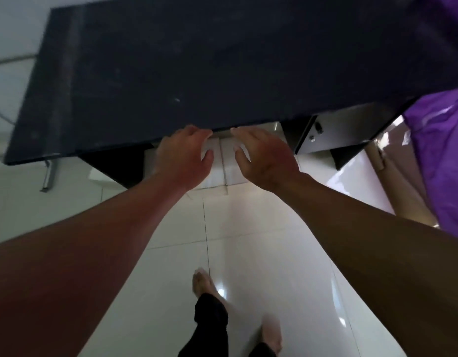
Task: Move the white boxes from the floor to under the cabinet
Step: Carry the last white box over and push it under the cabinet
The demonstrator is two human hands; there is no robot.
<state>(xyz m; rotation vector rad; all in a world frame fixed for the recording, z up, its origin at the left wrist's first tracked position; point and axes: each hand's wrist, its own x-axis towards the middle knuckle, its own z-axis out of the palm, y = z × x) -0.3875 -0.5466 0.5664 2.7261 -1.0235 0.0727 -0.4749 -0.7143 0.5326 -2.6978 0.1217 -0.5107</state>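
Two white boxes lie side by side on the floor, half tucked under the dark cabinet top (197,73): the left white box (213,148) and the right white box (231,171), with a seam between them. My left hand (184,155) is over the left box with its fingers curled and the thumb apart. My right hand (264,161) is over the right box with its fingers spread. Neither hand closes around a box. The boxes' far ends are hidden under the cabinet top.
A glossy white tiled floor (248,240) runs toward me, with my bare feet (202,282) on it. An open cabinet door (333,130) juts out at right. Purple fabric (444,150) hangs at the right edge. A metal leg (49,176) stands at left.
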